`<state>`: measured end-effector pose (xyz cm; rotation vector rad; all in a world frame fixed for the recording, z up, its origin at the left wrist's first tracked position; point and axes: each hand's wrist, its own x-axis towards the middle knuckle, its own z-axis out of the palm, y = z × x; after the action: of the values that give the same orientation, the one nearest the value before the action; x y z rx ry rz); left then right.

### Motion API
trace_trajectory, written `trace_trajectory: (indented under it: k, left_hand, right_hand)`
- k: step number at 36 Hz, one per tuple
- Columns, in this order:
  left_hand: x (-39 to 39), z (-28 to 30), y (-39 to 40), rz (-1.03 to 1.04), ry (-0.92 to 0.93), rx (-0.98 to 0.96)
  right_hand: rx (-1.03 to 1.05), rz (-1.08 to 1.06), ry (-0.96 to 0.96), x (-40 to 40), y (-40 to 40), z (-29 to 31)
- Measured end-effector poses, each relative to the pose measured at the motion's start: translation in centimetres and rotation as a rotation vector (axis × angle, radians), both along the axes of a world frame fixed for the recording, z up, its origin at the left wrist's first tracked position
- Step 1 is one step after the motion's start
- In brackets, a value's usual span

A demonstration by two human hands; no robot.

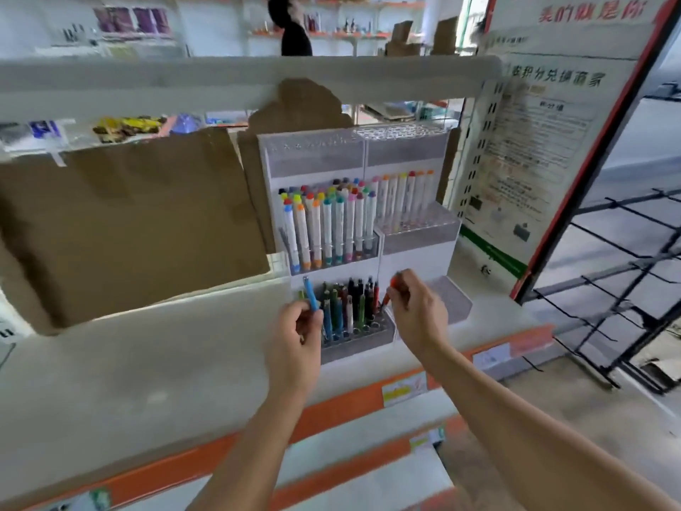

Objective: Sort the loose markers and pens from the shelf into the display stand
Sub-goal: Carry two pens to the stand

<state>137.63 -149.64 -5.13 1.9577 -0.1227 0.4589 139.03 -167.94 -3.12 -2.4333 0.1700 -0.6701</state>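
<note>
The left hand (294, 337) curls its fingers round a blue pen (310, 295), which stands nearly upright out of the fist, its clip end uppermost. The right hand (416, 311) pinches an orange pen (390, 291) between thumb and fingertips; the pen slants down and to the left, its tip just at the right end of the front rack.

Between the two hands sits the lowest tier of the display stand (416, 256), a clear holed rack (353, 335) crowded with dark, green, red and blue pens (350, 300) standing upright. Above the hands, the middle tier holds rows of white markers (331, 226) with coloured caps, and a second row of white markers (405, 197) stands higher, up and to the right. The topmost clear trays (401, 132) are too blurred to tell what they hold.

The stand rests on a pale shelf (129, 359) with an orange front edge (350, 400) carrying price labels. To the left of the left hand a large brown cardboard box (121, 223) leans on the same shelf. Beyond the right hand stands a printed poster (534, 149) in a red frame, and past it black wire racks (634, 260) over a grey floor. Behind the upper shelf, a person (291, 27) in dark clothes stands among far shelves of goods.
</note>
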Motion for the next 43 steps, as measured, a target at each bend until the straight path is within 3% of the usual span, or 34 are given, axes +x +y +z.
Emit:
trace_trajectory:
  k: [8, 19, 22, 25, 28, 31, 37, 43]
  left_hand:
    - [-1.5, 0.5, -0.5, 0.149, -0.082, 0.039]
    - [-1.7, -0.1, -0.2, 0.163, -0.119, 0.017]
    - [-1.6, 0.1, -0.3, 0.156, -0.123, 0.025]
    - [-1.4, 0.1, -0.2, 0.159, -0.143, 0.091]
    - [-1.2, 0.2, -0.3, 0.132, -0.167, 0.157]
    - [-1.5, 0.7, -0.2, 0.082, -0.193, 0.197]
    - [-1.2, 0.7, 1.1, 0.123, -0.148, 0.136]
    - [-0.4, -0.7, 2.8, 0.26, -0.082, 0.072]
  right_hand:
    - [-0.061, 0.156, 0.145, 1.3, -0.7, -1.1]
    - [-0.18, 0.089, 0.188, 1.6, -1.3, -2.0]
    - [-0.121, 0.054, -0.051, 0.7, -0.8, -1.8]
    - [-0.012, 0.246, -0.238, -0.5, 1.7, -0.8]
    - [0.169, 0.475, -0.192, -1.0, 5.1, 0.8]
    - [0.251, 0.545, -0.18, -1.1, 7.2, 1.5]
    - [0.368, 0.45, -0.157, -0.5, 7.5, 1.8]
    - [0.245, 0.434, -0.134, -0.4, 7.4, 1.2]
